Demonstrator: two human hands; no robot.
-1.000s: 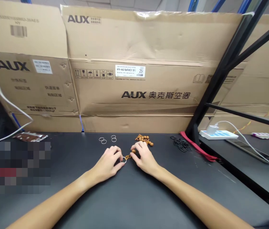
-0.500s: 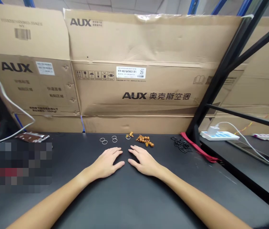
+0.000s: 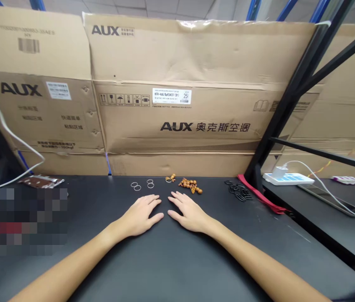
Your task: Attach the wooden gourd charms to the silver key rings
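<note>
My left hand [image 3: 142,214] lies flat and open on the black table [image 3: 171,256], palm down, holding nothing. My right hand [image 3: 186,212] rests flat and open beside it, thumbs nearly meeting. Just beyond my fingertips, near the cardboard wall, lie several silver key rings [image 3: 141,184], a small wooden-bead charm on a ring [image 3: 170,178] and a pile of brown wooden beads [image 3: 191,184]. Neither hand touches them.
Large AUX cardboard boxes [image 3: 180,92] wall off the back of the table. Black rings [image 3: 238,188] and a red strap [image 3: 259,195] lie right, by a black shelf post [image 3: 291,96]. A white power strip [image 3: 287,178] sits beyond. A foil packet [image 3: 40,180] lies at left.
A second ago both hands pinched a key ring with a bead charm. That charm now lies by the boxes, and both hands rest flat and open. Little has moved in the last half second.
</note>
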